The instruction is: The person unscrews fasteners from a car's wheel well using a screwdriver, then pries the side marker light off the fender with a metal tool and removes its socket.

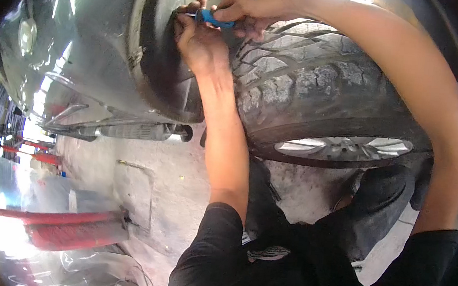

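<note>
Near the top of the view, my right hand [245, 7] is closed round the blue handle of a small tool [217, 20], which looks like a screwdriver. The tool points left, along the inner edge of a dark wheel-arch liner [163, 57]. My left hand [199, 38] is beside the tool's front end, its fingers bent and pressed together at the liner's edge; what they pinch is too small to make out. Right of both hands is a big treaded tyre [309, 85] with a silver rim [347, 147].
A glossy dark car body [80, 45] fills the upper left. Below it runs a side step or pipe [144, 131]. A red bumper-like part [77, 228] lies at the lower left with clear plastic sheeting [85, 266]. The floor [178, 176] is concrete.
</note>
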